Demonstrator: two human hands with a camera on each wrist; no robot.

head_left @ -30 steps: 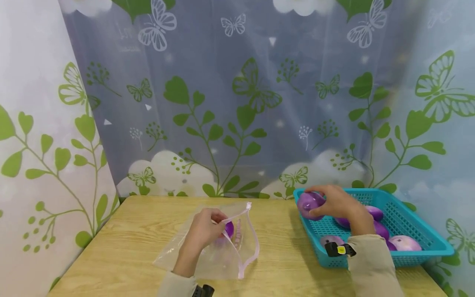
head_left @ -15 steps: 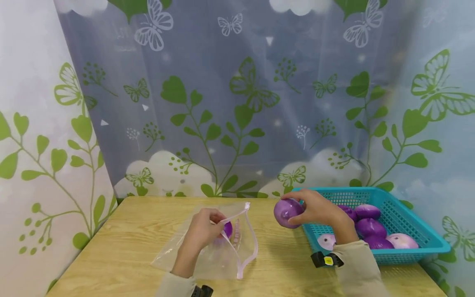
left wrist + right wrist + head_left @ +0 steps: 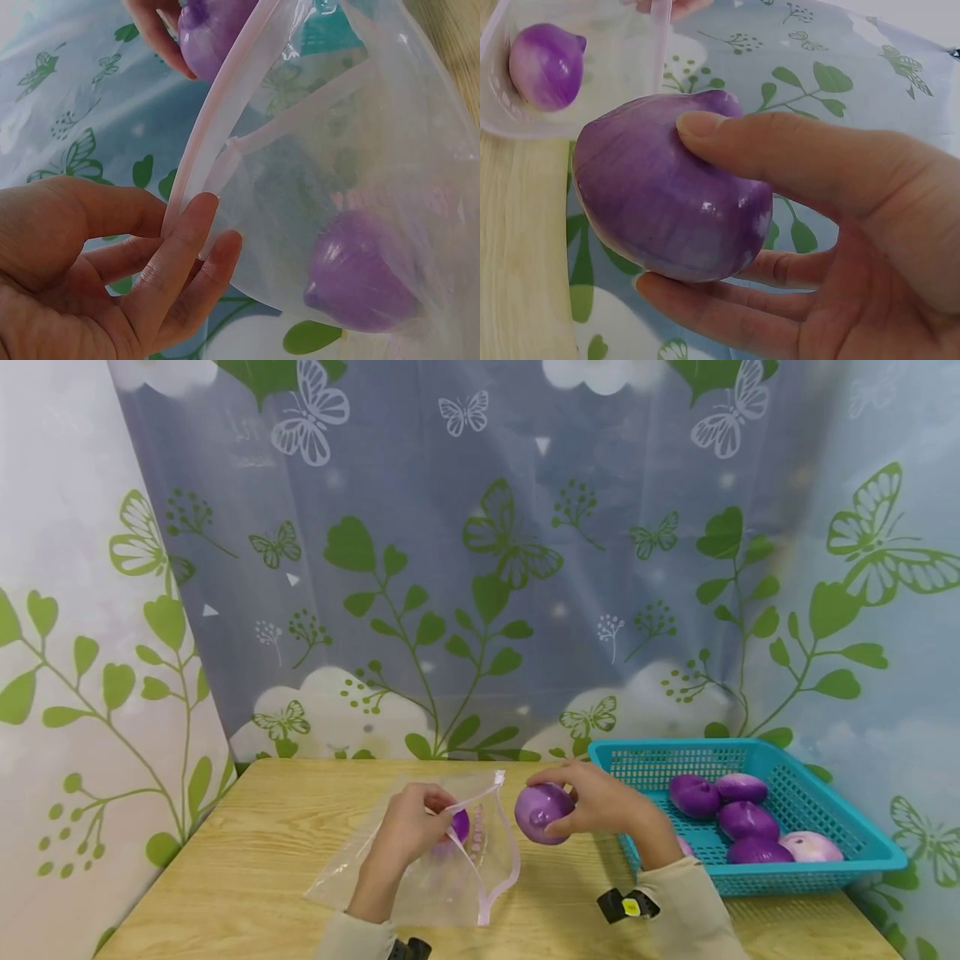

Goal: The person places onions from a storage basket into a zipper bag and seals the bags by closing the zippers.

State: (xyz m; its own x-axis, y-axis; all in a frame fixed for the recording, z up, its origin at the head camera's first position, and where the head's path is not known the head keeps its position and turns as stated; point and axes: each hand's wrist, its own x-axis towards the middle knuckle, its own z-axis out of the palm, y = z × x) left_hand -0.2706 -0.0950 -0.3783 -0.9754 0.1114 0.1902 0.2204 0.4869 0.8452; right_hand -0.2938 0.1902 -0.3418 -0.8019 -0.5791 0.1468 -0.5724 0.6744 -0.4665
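A clear zip bag (image 3: 420, 893) with a pink zip edge lies on the table, its mouth spread toward the right. My left hand (image 3: 416, 822) pinches the upper edge of that mouth between thumb and fingers. Inside the bag sits one purple onion (image 3: 364, 274), seen through the plastic in the left wrist view. My right hand (image 3: 607, 802) grips another purple onion (image 3: 675, 187), thumb on one side and fingers on the other. In the head view this onion hangs just right of the bag's mouth, above the table.
A teal plastic basket (image 3: 813, 881) stands at the right of the wooden table (image 3: 277, 810), with several more onions (image 3: 748, 821) inside. A patterned curtain (image 3: 465, 610) rises behind the table's back edge.
My right hand has lifted the onion out of the basket and carried it left to beside the bag's mouth. The left hand has stayed in place, pinching the bag's edge.
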